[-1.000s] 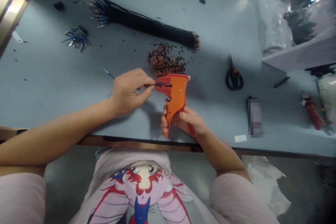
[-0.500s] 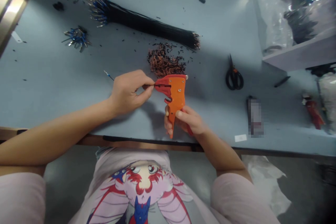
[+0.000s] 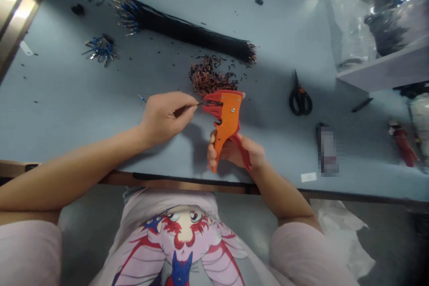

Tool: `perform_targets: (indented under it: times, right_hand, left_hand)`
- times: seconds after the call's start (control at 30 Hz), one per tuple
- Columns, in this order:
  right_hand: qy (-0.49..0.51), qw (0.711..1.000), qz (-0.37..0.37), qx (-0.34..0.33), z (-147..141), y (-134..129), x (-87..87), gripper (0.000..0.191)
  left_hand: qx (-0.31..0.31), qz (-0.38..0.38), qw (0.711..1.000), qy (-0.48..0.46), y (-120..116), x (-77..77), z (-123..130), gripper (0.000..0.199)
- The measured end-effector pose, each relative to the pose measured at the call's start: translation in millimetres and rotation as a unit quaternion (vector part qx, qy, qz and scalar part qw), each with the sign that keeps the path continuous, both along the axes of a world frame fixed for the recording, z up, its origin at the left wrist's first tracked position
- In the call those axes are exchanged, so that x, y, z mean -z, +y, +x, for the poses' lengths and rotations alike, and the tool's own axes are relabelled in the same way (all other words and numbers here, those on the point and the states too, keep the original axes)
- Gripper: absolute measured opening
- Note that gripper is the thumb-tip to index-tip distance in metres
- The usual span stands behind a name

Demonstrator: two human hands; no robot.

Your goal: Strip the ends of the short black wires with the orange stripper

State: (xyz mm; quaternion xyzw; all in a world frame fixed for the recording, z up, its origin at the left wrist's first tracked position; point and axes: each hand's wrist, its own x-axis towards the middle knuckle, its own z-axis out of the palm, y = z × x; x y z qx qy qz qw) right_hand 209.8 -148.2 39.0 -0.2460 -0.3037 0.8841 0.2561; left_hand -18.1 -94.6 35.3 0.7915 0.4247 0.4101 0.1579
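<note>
My left hand (image 3: 169,115) pinches a thin black wire (image 3: 200,103) between thumb and fingertips. The wire's blue-and-silver terminal end (image 3: 142,98) sticks out behind the hand, and its other end points at the tool's jaws. Around the handles of an orange and red wire stripper (image 3: 229,111) is my right hand (image 3: 234,149), with the handles spread apart. The stripper's red jaws face left, close to my left fingertips. Just behind the stripper lies a heap of copper and black offcuts (image 3: 209,76).
A long bundle of black wires (image 3: 194,35) lies at the back. Left of it sits a small pile of blue-sleeved terminals (image 3: 101,50). Black scissors (image 3: 300,98), a blurred-out dark object (image 3: 326,149), a dark pen-like item (image 3: 362,105) and red-handled pliers (image 3: 402,143) lie to the right.
The stripper has shifted slightly right and up, away from my left fingertips. Its handles are now spread wider, and a bit of wire shows between fingertips and jaws.
</note>
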Motion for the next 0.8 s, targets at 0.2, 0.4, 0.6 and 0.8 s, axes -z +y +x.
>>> perform_targets:
  times: [0.2, 0.4, 0.6, 0.8]
  right_hand:
    - [0.011, 1.0, -0.001, 0.0, 7, 3, -2.8, 0.059]
    - [-0.019, 0.997, 0.006, 0.074, 7, 7, -8.1, 0.058]
    - [-0.247, 0.946, 0.17, 0.124, 13, 4, -26.7, 0.056]
    - [-0.608, 0.582, 0.538, 0.042, 4, -3, -30.5, 0.045]
  left_hand:
    - [-0.016, 0.011, 1.0, -0.008, 3, -0.9, -2, 0.011]
    - [-0.036, 0.099, 0.993, -0.056, 6, -0.2, -5, 0.005]
    - [-0.068, 0.183, 0.977, -0.088, 16, -1.5, -18, 0.002]
    - [-0.131, 0.194, 0.969, -0.079, 23, -6.2, -24, 0.002]
